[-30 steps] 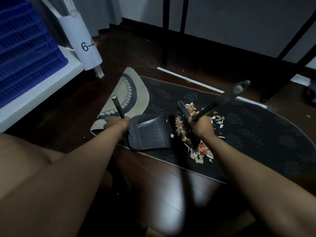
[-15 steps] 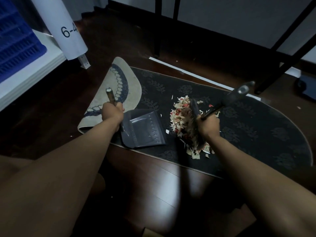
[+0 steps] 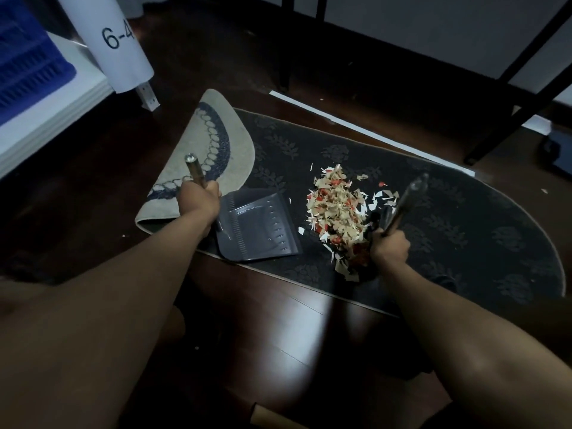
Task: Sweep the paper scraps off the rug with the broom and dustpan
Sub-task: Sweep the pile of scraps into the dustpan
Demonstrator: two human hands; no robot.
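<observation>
A dark oval rug (image 3: 448, 230) with a leaf pattern lies on the wooden floor, its left end folded over to show a pale underside (image 3: 223, 140). A heap of beige, white and red paper scraps (image 3: 335, 209) sits on the rug's middle. My left hand (image 3: 198, 201) grips the handle of a grey dustpan (image 3: 257, 229), which rests flat on the rug just left of the heap, mouth toward it. My right hand (image 3: 390, 244) grips the handle of the broom (image 3: 402, 205); its dark head sits at the heap's right near edge, partly hidden by scraps.
A white shelf (image 3: 46, 119) holding a blue crate (image 3: 24, 60) stands at the left, with a white tube labelled "6-4" (image 3: 117, 41) leaning beside it. Black metal legs (image 3: 284, 41) rise behind the rug. A white strip (image 3: 356, 125) lies along the rug's far edge.
The broom head has drawn back to the right of the heap, leaving the scraps gathered closer to the dustpan. The dustpan and my left hand have stayed put. The view has shifted slightly.
</observation>
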